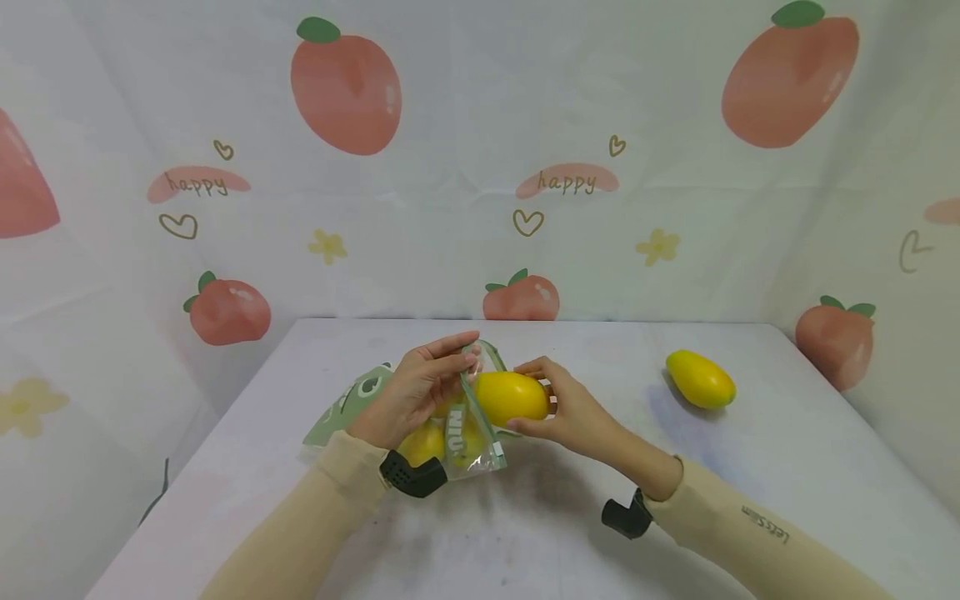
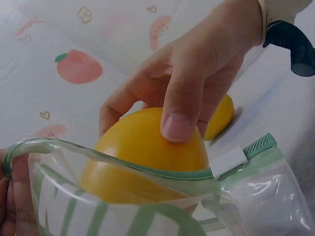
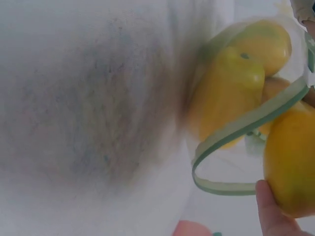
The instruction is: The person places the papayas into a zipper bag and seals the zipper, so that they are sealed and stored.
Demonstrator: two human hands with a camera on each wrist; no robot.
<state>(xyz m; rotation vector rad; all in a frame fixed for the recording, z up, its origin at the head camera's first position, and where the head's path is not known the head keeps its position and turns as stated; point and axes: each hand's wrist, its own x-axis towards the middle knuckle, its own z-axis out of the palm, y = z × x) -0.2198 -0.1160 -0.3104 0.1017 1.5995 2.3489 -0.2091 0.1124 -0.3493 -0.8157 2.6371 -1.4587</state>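
Note:
My right hand [image 1: 577, 412] grips a yellow mango [image 1: 513, 398] from its right end, thumb below and fingers above. That mango sits partly inside the mouth of a clear zip bag [image 1: 489, 461] with green print. My left hand [image 1: 412, 392] holds the bag's rim at the far left of the opening, as the left wrist view also shows. Other mangoes [image 3: 229, 93] lie inside the bag, seen through its film. A white slider [image 2: 229, 162] stands near one end of the green zip strip. The left palm hides part of the bag.
Another yellow mango [image 1: 701, 379] lies on the white tabletop [image 1: 600, 350], to the right and farther back. Behind the table hangs a pale cloth [image 1: 450, 208] printed with peaches, hearts and flowers. Each wrist wears a black camera mount [image 1: 412, 475].

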